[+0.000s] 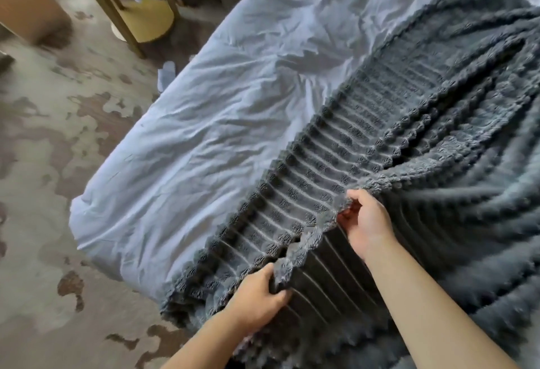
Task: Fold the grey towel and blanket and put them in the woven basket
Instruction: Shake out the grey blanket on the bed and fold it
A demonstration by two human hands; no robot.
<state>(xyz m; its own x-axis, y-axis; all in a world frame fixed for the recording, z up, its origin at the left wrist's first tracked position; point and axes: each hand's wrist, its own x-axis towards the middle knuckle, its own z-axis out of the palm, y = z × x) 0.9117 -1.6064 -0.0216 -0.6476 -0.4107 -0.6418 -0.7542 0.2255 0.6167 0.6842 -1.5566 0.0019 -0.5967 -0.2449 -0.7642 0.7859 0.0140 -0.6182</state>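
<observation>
While the grey blanket [409, 134] lies spread over the bed sheet [233, 76] from 1 to 6 o'clock, the left hand [257, 295] at 6 o'clock and right hand [365, 219] at 4 o'clock each grip its fuzzy edge, fingers curled.

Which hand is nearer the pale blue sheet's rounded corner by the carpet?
Left. The left hand grips the dark grey ribbed blanket by its edge, right of the pale blue sheet corner; the right hand grips that edge farther up the bed.
</observation>
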